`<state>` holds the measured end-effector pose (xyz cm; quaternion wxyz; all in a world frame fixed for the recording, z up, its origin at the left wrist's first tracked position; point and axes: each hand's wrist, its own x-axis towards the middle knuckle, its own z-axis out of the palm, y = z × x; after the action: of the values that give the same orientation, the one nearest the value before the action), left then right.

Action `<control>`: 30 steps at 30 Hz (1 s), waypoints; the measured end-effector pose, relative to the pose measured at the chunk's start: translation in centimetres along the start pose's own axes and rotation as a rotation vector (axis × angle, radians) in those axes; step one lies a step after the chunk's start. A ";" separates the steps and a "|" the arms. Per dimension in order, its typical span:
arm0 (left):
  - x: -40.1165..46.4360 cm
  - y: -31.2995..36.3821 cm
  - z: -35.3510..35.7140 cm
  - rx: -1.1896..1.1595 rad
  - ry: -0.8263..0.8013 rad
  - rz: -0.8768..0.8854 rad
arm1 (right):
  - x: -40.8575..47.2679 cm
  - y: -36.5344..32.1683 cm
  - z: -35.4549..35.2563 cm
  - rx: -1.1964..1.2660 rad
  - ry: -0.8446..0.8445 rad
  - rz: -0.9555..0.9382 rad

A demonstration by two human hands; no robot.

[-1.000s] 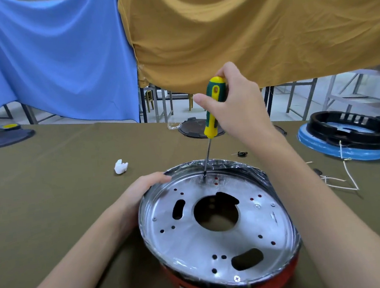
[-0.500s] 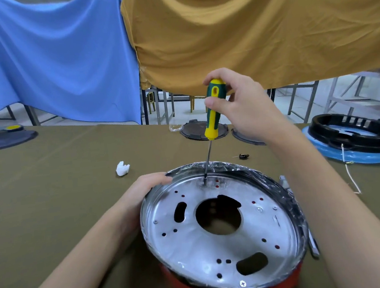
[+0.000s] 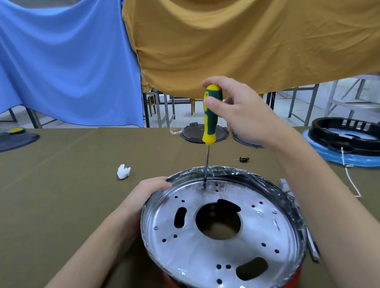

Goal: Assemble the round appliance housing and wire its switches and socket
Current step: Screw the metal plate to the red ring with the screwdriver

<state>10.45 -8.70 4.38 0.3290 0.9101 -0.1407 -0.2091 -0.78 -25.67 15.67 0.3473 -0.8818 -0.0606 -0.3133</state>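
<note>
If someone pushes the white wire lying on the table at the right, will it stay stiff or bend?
The white wire is thin and lies in a loose curve, so it would probably bend and drag, not slide as one piece. It looks light, so even a small push would likely move it.

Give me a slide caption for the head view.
Right hand drives screwdriver into housing plate; left hand steadies rim.
</note>
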 end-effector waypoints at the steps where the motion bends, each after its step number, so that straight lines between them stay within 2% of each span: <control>1: 0.1 -0.1 0.0 -0.003 -0.007 0.001 | 0.0 -0.1 -0.2 0.012 -0.023 -0.007; 3: 0.6 -0.7 0.0 -0.053 -0.003 -0.012 | 0.0 -0.2 -0.1 -0.007 0.001 -0.024; 8: 0.3 -1.6 0.3 -0.216 0.064 -0.021 | 0.1 -0.2 0.8 -0.103 0.193 0.013; 11: 0.4 -1.2 0.2 -0.207 0.047 -0.024 | -0.1 -0.3 1.3 -0.129 0.233 0.003; 18: 0.4 -0.6 0.0 -0.049 -0.081 -0.001 | -0.2 -0.3 1.8 -0.053 0.156 -0.014; 23: 0.9 -0.8 0.1 -0.036 -0.063 0.008 | -0.1 -0.1 2.5 -0.055 0.194 -0.022; 30: 0.6 -0.6 0.1 0.022 -0.070 0.012 | 0.0 0.3 2.0 -0.022 0.102 -0.042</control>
<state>10.98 -8.52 3.69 0.3152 0.9049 -0.1600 -0.2372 0.37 -24.60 14.39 0.3335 -0.8670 -0.0578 -0.3656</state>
